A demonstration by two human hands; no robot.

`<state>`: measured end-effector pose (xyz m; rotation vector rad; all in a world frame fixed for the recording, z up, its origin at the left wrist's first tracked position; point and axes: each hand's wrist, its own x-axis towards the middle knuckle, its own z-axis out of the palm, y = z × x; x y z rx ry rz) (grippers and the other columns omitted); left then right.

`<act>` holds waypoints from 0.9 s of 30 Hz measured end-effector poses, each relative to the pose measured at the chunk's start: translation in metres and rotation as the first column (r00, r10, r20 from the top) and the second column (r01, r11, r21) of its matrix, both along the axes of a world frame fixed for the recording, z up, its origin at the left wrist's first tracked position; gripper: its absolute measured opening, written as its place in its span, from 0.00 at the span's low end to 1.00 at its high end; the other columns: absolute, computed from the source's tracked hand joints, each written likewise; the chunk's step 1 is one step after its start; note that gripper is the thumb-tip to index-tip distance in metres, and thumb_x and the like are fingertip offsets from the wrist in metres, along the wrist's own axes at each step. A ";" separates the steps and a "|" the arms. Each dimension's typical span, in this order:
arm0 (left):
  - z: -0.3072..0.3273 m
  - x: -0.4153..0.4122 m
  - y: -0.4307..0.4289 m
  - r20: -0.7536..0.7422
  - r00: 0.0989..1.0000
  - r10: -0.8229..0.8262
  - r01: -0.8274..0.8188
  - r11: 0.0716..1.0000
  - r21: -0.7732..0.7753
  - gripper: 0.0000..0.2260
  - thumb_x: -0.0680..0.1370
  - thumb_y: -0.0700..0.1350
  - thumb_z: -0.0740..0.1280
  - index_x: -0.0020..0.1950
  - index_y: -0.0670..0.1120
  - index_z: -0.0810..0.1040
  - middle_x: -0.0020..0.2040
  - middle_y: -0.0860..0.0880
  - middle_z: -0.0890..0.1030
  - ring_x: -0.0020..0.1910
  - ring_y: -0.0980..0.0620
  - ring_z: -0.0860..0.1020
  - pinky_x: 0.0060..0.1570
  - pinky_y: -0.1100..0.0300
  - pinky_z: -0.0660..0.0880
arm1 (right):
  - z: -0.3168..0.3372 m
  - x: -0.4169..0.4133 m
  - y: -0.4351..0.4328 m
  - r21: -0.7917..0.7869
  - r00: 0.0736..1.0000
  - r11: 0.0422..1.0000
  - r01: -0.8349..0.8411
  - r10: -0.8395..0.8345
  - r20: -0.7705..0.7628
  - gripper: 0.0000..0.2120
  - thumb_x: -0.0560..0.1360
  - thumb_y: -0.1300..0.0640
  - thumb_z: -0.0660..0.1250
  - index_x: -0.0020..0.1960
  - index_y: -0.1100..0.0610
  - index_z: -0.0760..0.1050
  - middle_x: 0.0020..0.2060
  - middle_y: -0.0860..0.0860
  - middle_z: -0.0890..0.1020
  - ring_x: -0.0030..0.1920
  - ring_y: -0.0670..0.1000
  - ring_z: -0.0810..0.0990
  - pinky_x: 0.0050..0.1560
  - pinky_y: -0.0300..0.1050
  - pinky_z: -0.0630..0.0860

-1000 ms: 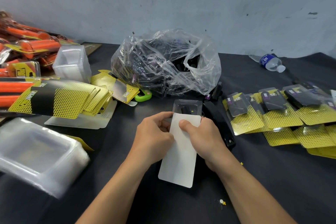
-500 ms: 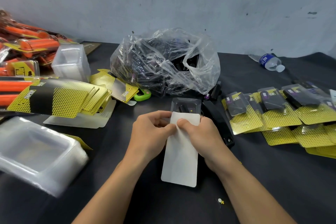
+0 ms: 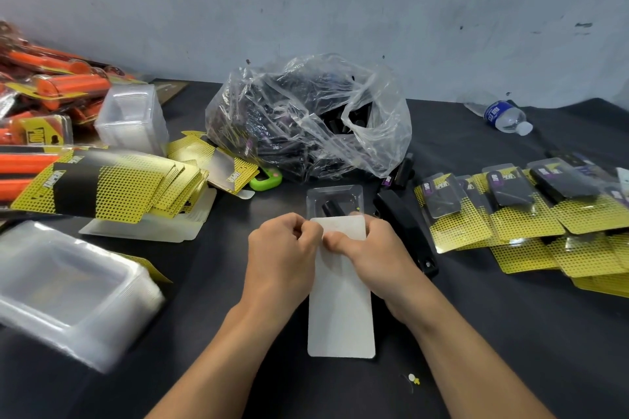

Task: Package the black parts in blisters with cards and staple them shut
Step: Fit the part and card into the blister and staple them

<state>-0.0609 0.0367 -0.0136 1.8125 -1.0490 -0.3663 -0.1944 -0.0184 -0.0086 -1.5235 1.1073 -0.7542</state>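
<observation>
left hand [image 3: 282, 248] and right hand [image 3: 371, 252] are both curled in, pinching the top end of the long white-backed card [image 3: 340, 299] from either side, thumbs almost meeting. looks like that's to keep it square while it goes into the clear plastic blister [image 3: 335, 196] just beyond. the small black part [image 3: 332, 207] already sits in the blister's pocket, so i'd guess the card is mid-insert. black stapler [image 3: 405, 231] lies just right of the hands, handy for closing. further out: clear bag of black parts [image 3: 306, 119] behind, finished yellow packs [image 3: 510, 207] on the right.
</observation>
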 end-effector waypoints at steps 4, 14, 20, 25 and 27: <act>0.002 -0.001 0.002 0.066 0.997 0.032 -0.033 0.999 0.011 0.15 0.75 0.50 0.64 0.29 0.46 0.72 0.25 0.53 0.73 0.30 0.54 0.71 0.26 0.63 0.64 | 0.002 0.000 0.001 0.000 1.000 1.000 -0.023 0.023 -0.001 0.04 0.74 0.53 0.75 0.48 0.51 0.84 0.42 0.48 0.88 0.46 0.51 0.87 0.55 0.60 0.83; 0.001 -0.005 0.004 0.264 0.963 0.047 -0.051 0.999 0.009 0.19 0.81 0.51 0.64 0.32 0.46 0.70 0.28 0.49 0.72 0.35 0.43 0.72 0.36 0.51 0.63 | 0.004 0.001 0.004 -0.032 0.997 0.999 0.011 -0.013 -0.071 0.10 0.71 0.46 0.78 0.50 0.50 0.86 0.42 0.44 0.88 0.46 0.48 0.87 0.54 0.56 0.84; 0.002 -0.002 0.003 0.014 1.000 0.012 -0.009 0.985 -0.171 0.07 0.78 0.47 0.70 0.40 0.56 0.84 0.36 0.61 0.83 0.38 0.62 0.80 0.37 0.72 0.70 | 0.005 0.001 0.006 -0.039 0.998 0.999 0.023 -0.026 -0.064 0.11 0.71 0.43 0.78 0.47 0.50 0.87 0.40 0.43 0.88 0.43 0.45 0.87 0.51 0.55 0.84; 0.004 0.006 0.001 -0.062 0.997 -0.046 0.034 0.983 -0.183 0.10 0.76 0.47 0.74 0.38 0.61 0.84 0.36 0.63 0.84 0.37 0.64 0.82 0.36 0.73 0.71 | 0.003 0.001 0.004 -0.013 0.997 0.997 0.077 -0.077 -0.014 0.11 0.74 0.43 0.76 0.46 0.51 0.86 0.40 0.47 0.88 0.43 0.49 0.88 0.49 0.53 0.84; 0.003 0.010 0.000 -0.072 0.997 -0.022 0.009 0.984 -0.176 0.11 0.77 0.47 0.73 0.39 0.62 0.83 0.38 0.66 0.84 0.39 0.66 0.81 0.36 0.74 0.71 | 0.004 -0.002 0.005 0.045 0.997 0.999 -0.026 0.023 0.073 0.05 0.75 0.52 0.75 0.51 0.49 0.84 0.44 0.49 0.88 0.45 0.50 0.88 0.47 0.50 0.85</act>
